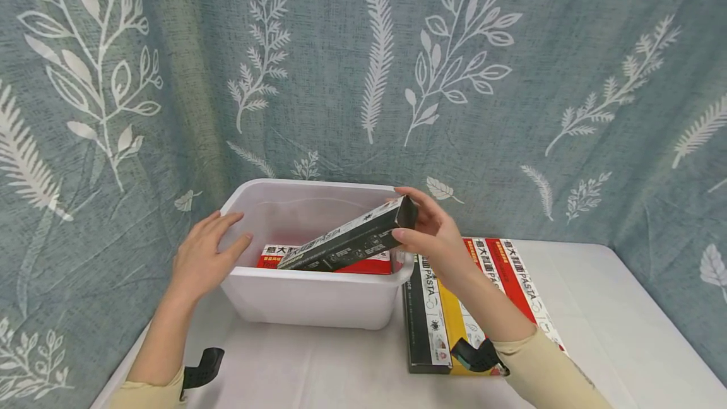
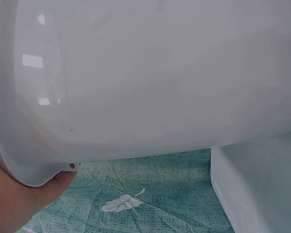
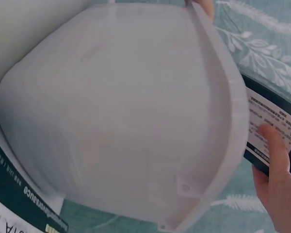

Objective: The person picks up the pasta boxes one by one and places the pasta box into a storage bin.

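My right hand (image 1: 434, 232) grips the raised right end of a black pasta box (image 1: 358, 248), thumb on its near side and fingers at the far edge. The box slants, its left end down inside a white plastic bin (image 1: 312, 298). Beneath it in the bin lies a red pasta box (image 1: 375, 266), partly hidden. At the bin's left rim rests my left hand (image 1: 207, 254), fingers extended over the edge and thumb apart. The bin's wall (image 2: 160, 82) fills most of the left wrist view. In the right wrist view the black box (image 3: 271, 116) shows beyond the rim.
Right of the bin, several pasta boxes lie side by side on the white table (image 1: 613, 308): a black one (image 1: 420, 333), a yellow one (image 1: 451, 314) and a red one (image 1: 511, 270) among them. My right forearm passes over them. A patterned curtain (image 1: 318, 81) hangs behind.
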Action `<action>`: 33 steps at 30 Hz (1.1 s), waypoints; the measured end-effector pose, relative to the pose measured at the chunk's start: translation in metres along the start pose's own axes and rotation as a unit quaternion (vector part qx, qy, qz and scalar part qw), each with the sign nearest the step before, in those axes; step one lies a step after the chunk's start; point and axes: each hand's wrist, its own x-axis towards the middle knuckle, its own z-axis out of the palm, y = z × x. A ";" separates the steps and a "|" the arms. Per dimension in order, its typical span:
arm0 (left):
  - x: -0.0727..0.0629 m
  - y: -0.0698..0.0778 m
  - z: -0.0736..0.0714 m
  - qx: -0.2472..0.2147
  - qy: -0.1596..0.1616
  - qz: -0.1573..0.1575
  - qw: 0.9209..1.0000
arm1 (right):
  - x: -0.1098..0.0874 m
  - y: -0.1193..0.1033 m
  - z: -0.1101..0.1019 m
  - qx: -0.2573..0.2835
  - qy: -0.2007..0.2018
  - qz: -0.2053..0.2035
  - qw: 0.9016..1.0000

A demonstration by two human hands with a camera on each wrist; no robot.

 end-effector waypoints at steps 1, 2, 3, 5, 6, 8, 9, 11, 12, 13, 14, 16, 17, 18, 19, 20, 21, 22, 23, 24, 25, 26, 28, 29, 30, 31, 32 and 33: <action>0.000 0.000 0.000 -0.001 0.000 -0.001 1.000 | 0.002 0.001 0.002 -0.003 -0.005 0.007 1.000; 0.000 0.000 0.001 -0.002 0.001 -0.001 1.000 | 0.005 0.003 0.004 -0.003 -0.011 0.012 1.000; 0.000 0.000 0.001 -0.002 0.002 -0.001 1.000 | 0.007 0.004 0.005 -0.005 -0.018 0.018 1.000; 0.000 0.000 0.001 -0.003 0.003 -0.002 1.000 | 0.009 0.007 0.008 -0.007 -0.034 0.024 0.999; -0.001 0.000 0.002 -0.005 0.002 -0.003 1.000 | 0.010 0.008 0.010 -0.007 -0.045 0.025 0.999; 0.000 0.000 0.002 -0.005 0.002 -0.002 1.000 | 0.012 0.010 0.012 -0.002 -0.064 0.022 0.998; 0.000 0.000 0.002 -0.005 0.002 -0.002 1.000 | 0.013 0.010 0.012 -0.002 -0.073 0.021 0.997; 0.000 0.001 0.003 -0.004 0.002 -0.001 1.000 | 0.015 0.011 0.013 -0.003 -0.088 0.016 0.996; 0.000 0.001 0.003 -0.001 0.005 0.002 1.000 | 0.016 0.011 0.013 -0.009 -0.093 0.013 0.996; 0.001 0.001 0.003 0.001 0.008 0.005 1.000 | 0.017 0.010 0.013 -0.021 -0.096 0.010 0.995; 0.001 0.001 0.002 0.003 0.009 0.007 1.000 | 0.018 0.010 0.013 -0.036 -0.097 0.007 0.995; 0.001 0.001 0.002 0.005 0.012 0.011 1.000 | 0.019 0.010 0.012 -0.072 -0.098 0.004 0.993; 0.001 0.000 0.001 0.007 0.013 0.013 1.000 | 0.020 0.010 0.012 -0.096 -0.097 0.002 0.991; 0.001 0.000 0.001 0.008 0.013 0.015 1.000 | 0.020 0.010 0.011 -0.128 -0.094 -0.001 0.987; 0.000 0.000 0.001 0.008 0.012 0.014 1.000 | 0.020 0.010 0.011 -0.160 -0.091 -0.001 0.983; 0.000 0.000 0.001 0.007 0.010 0.014 1.000 | 0.019 0.011 0.010 -0.193 -0.093 -0.007 0.977; 0.000 0.000 0.001 0.008 0.010 0.015 1.000 | 0.019 0.011 0.010 -0.228 -0.095 -0.014 0.969; 0.000 0.000 0.001 0.009 0.009 0.015 1.000 | 0.018 0.012 0.010 -0.261 -0.097 -0.022 0.960; 0.000 0.000 0.000 0.010 0.009 0.015 1.000 | 0.017 0.013 0.011 -0.287 -0.101 -0.035 0.952; 0.000 0.000 0.000 0.010 0.008 0.014 1.000 | 0.017 0.014 0.011 -0.312 -0.103 -0.043 0.944; 0.000 0.000 0.000 0.009 0.008 0.013 1.000 | 0.016 0.015 0.012 -0.326 -0.105 -0.054 0.938; 0.000 0.000 0.000 0.007 0.006 0.012 1.000 | 0.015 0.016 0.013 -0.333 -0.107 -0.064 0.935; 0.000 0.000 0.000 0.005 0.004 0.009 1.000 | 0.014 0.017 0.015 -0.336 -0.104 -0.074 0.933; 0.000 0.000 0.000 0.004 0.003 0.008 1.000 | 0.013 0.017 0.015 -0.334 -0.102 -0.076 0.934; 0.000 0.000 0.000 0.003 0.002 0.008 1.000 | 0.013 0.017 0.016 -0.338 -0.098 -0.077 0.933; 0.000 0.000 0.000 0.002 0.001 0.007 1.000 | 0.012 0.017 0.016 -0.337 -0.100 -0.084 0.933; 0.000 0.000 0.000 0.002 0.000 0.006 1.000 | 0.011 0.017 0.016 -0.336 -0.101 -0.088 0.932; 0.000 0.000 0.000 0.002 0.000 0.006 1.000 | 0.011 0.017 0.015 -0.335 -0.104 -0.093 0.932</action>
